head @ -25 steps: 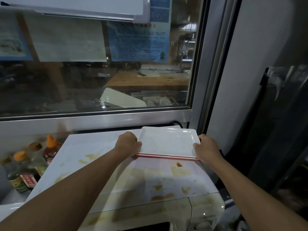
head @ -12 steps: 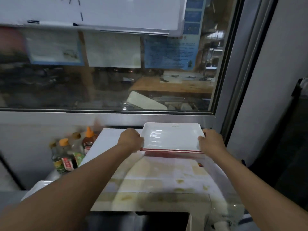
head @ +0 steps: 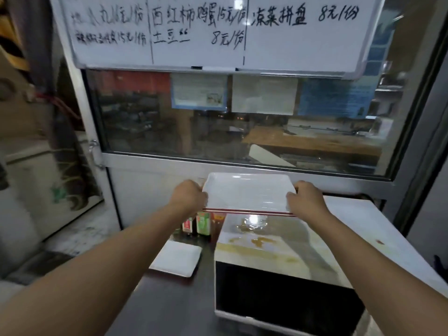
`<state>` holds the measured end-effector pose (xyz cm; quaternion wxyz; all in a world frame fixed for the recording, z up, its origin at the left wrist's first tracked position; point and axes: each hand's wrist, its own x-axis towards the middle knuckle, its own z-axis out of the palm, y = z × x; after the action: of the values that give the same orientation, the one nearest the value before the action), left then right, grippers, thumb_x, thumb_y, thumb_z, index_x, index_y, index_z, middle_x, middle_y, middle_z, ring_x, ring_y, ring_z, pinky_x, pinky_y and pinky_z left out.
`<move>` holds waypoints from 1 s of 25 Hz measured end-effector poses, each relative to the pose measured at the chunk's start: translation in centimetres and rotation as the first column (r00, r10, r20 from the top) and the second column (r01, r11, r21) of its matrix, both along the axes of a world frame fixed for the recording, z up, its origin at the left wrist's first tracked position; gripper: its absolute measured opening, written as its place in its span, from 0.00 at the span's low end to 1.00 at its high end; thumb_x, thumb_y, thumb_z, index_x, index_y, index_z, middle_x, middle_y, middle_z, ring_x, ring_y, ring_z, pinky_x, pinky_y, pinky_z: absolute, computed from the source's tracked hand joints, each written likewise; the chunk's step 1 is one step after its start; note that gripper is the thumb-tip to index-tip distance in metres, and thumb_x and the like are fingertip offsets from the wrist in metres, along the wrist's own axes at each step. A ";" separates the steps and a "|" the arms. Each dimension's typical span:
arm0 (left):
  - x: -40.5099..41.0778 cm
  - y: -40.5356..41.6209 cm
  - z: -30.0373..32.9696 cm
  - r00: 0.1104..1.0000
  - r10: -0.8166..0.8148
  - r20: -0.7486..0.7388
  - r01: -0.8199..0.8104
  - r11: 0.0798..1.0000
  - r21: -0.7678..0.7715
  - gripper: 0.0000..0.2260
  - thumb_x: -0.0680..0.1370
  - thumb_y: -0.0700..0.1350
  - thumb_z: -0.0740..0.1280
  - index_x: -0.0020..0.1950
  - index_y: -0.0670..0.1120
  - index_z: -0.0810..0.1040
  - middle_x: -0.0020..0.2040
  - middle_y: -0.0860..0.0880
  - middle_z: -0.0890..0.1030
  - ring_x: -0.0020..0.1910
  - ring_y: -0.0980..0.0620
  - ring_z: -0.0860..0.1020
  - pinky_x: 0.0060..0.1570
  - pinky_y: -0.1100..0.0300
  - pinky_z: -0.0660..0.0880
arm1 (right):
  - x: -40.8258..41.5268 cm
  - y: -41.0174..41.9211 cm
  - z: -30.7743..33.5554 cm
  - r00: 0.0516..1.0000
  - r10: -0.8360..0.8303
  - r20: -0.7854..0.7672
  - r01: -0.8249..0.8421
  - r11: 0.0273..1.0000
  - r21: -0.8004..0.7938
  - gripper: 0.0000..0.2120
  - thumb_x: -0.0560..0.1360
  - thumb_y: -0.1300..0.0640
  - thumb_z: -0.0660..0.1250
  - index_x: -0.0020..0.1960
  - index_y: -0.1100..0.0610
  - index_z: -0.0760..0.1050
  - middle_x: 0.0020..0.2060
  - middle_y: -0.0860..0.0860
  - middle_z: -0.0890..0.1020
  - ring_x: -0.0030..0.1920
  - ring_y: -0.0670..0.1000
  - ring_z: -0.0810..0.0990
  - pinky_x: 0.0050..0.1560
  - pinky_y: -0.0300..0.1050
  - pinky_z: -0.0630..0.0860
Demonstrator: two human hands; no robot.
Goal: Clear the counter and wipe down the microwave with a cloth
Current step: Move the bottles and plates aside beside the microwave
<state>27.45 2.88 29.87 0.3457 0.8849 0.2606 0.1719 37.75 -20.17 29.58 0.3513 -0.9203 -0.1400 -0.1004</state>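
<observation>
I hold a white rectangular tray [head: 247, 192] with a red underside in the air, above the left rear of the microwave [head: 278, 241]. My left hand [head: 190, 196] grips its left edge and my right hand [head: 304, 198] grips its right edge. The microwave is white, with brown stains on its top and a dark door [head: 286, 304] facing me. No cloth is in view.
Another white tray [head: 177, 258] lies on the dark counter [head: 164, 306] left of the microwave. Sauce bottles [head: 200, 223] stand behind it against the wall. A window and a whiteboard menu [head: 218, 32] rise behind.
Both hands have lifted the tray off the microwave top and carried it left and up. The view has pulled back, showing the counter and the second tray.
</observation>
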 end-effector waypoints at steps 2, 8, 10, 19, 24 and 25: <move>-3.5 3.3 0.1 1.000 0.024 0.002 -0.024 1.000 -0.013 0.10 0.75 0.40 0.64 0.47 0.35 0.82 0.45 0.36 0.83 0.45 0.38 0.82 0.49 0.49 0.80 | -3.2 3.5 0.3 0.999 0.045 0.004 -0.045 0.999 -0.015 0.05 0.75 0.63 0.60 0.41 0.60 0.72 0.42 0.57 0.76 0.44 0.58 0.74 0.39 0.42 0.64; -14.8 11.6 -0.4 0.992 0.125 -0.014 -0.126 0.991 -0.043 0.08 0.75 0.40 0.64 0.46 0.37 0.82 0.40 0.40 0.81 0.34 0.45 0.79 0.39 0.55 0.79 | -11.8 13.3 -1.1 0.993 0.114 -0.044 -0.116 0.992 -0.049 0.04 0.75 0.63 0.58 0.45 0.62 0.71 0.52 0.63 0.79 0.44 0.58 0.72 0.37 0.41 0.62; -17.8 13.8 -0.8 0.987 0.159 -0.021 -0.160 0.986 -0.054 0.08 0.75 0.39 0.64 0.45 0.36 0.81 0.41 0.39 0.81 0.36 0.43 0.79 0.41 0.53 0.80 | -14.2 15.9 -1.8 0.989 0.133 -0.056 -0.137 0.989 -0.060 0.07 0.75 0.62 0.59 0.48 0.63 0.74 0.51 0.62 0.79 0.47 0.60 0.75 0.37 0.41 0.63; -20.5 20.6 -5.5 0.976 0.208 -0.071 -0.217 0.964 -0.154 0.08 0.76 0.38 0.62 0.45 0.38 0.80 0.39 0.41 0.80 0.34 0.46 0.77 0.33 0.58 0.76 | -16.3 23.4 -5.9 0.975 0.198 -0.101 -0.205 0.977 -0.063 0.13 0.76 0.63 0.58 0.58 0.64 0.74 0.54 0.59 0.79 0.54 0.59 0.77 0.48 0.44 0.73; -15.6 23.3 -9.5 0.977 0.194 -0.091 -0.208 0.961 -0.180 0.09 0.76 0.38 0.60 0.45 0.39 0.81 0.42 0.41 0.81 0.35 0.47 0.77 0.33 0.58 0.76 | -11.8 26.1 -9.6 0.976 0.137 -0.169 -0.155 0.983 -0.096 0.15 0.76 0.63 0.58 0.61 0.64 0.73 0.55 0.60 0.79 0.55 0.59 0.77 0.44 0.41 0.68; -14.1 23.9 -10.4 0.976 0.193 -0.095 -0.208 0.962 -0.179 0.09 0.75 0.37 0.60 0.43 0.39 0.80 0.40 0.40 0.81 0.34 0.47 0.77 0.36 0.55 0.78 | -10.7 26.5 -10.4 0.978 0.110 -0.178 -0.131 0.985 -0.110 0.14 0.76 0.63 0.58 0.59 0.64 0.73 0.55 0.60 0.79 0.54 0.59 0.77 0.44 0.40 0.67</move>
<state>13.32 26.76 19.49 0.3983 0.8232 0.3772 0.1465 27.01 6.33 19.18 0.3112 -0.9348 -0.1708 0.0091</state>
